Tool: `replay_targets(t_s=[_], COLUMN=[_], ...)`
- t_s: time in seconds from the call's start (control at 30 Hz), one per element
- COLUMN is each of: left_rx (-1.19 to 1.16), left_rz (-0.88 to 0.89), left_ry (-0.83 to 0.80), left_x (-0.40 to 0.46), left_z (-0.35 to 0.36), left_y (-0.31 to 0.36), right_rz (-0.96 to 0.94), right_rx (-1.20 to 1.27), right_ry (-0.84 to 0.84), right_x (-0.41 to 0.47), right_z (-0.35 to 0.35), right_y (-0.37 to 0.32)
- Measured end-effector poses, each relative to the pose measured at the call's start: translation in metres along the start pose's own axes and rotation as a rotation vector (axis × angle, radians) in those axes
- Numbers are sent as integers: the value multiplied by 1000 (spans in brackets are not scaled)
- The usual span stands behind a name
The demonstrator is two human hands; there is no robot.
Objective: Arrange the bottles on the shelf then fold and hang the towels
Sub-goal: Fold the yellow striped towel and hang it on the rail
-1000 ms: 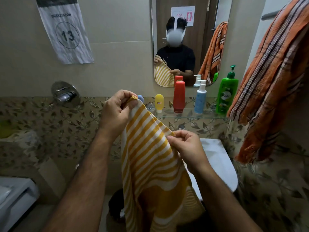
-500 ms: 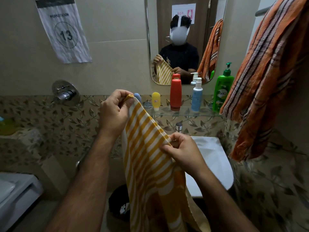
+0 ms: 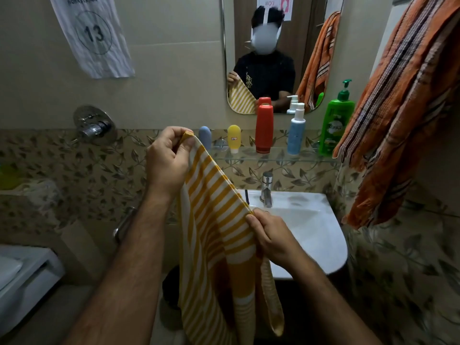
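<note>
Yellow striped towel: held over the sink. Left hand pinches the top corner; right hand, now lower along the edge than a second ago, grips it. Folding underway. Bottles stand on glass shelf.

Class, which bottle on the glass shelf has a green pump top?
The green bottle at the shelf's right end; the blue one beside it has a white pump.

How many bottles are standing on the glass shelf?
5, in a row left to right: a small blue-grey tube, a small yellow tube, a tall red bottle, a light blue pump bottle, a green pump bottle. None look hidden.
</note>
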State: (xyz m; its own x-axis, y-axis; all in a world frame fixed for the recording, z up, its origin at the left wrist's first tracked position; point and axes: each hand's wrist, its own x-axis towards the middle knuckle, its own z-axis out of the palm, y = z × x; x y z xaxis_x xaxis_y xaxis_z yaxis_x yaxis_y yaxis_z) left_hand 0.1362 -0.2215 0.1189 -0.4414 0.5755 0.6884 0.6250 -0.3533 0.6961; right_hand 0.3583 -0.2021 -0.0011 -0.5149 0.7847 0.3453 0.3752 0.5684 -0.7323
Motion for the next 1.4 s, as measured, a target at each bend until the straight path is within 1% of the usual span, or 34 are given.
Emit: replay_targets(t_s=[0.07, 0.13, 0.23, 0.3, 0.5, 0.67, 0.73, 0.8, 0.9, 0.97, 1.1, 1.2, 1.33, 1.4], left_rx=[-16, -38, -30, -22, -14, 26, 83, 181, 263, 270, 224, 203, 39, -3], left_rz=[-12, -48, -91, -113, -202, -329, -375, -423, -441, -455, -571, -525, -475, -464], left_ry=[15, 37, 71, 104, 238, 207, 184, 178, 164, 186, 278, 268, 167, 180], left_x=[-1, 1, 3, 2, 2, -17, -25, -30, -42, -46, -45, -45, -51, -52], left_z=[-1, -6, -20, -32, -63, -77, -76, -77, -70, -72, -92, -94, -72, -69], left_y=[-5, -15, -34, -48, -93, -117, -118, -117, -113, -115, -134, -140, -122, -121], right_rz=[33, 50, 36, 61, 146, 169, 199, 270, 331, 359, 437, 443, 409, 401], right_rx=[67, 72, 99, 112, -44, -51, -119, -205, -253, -265, -237, -191, -113, -88], right_ry=[48, 83, 62, 48, 76, 154, 186, 218, 230, 211, 221, 187, 115, 119], right_x=[-2, -2, -1, 1, 5, 23, 34, 45, 59, 65, 68, 73, 84, 88], right_z=[15, 24, 27, 28, 31, 25, 26, 33, 44, 52, 50, 54, 75, 80], right_y=[5, 6, 6, 8, 17, -12, -23, -33, -47, -53, -49, -52, -63, -64])
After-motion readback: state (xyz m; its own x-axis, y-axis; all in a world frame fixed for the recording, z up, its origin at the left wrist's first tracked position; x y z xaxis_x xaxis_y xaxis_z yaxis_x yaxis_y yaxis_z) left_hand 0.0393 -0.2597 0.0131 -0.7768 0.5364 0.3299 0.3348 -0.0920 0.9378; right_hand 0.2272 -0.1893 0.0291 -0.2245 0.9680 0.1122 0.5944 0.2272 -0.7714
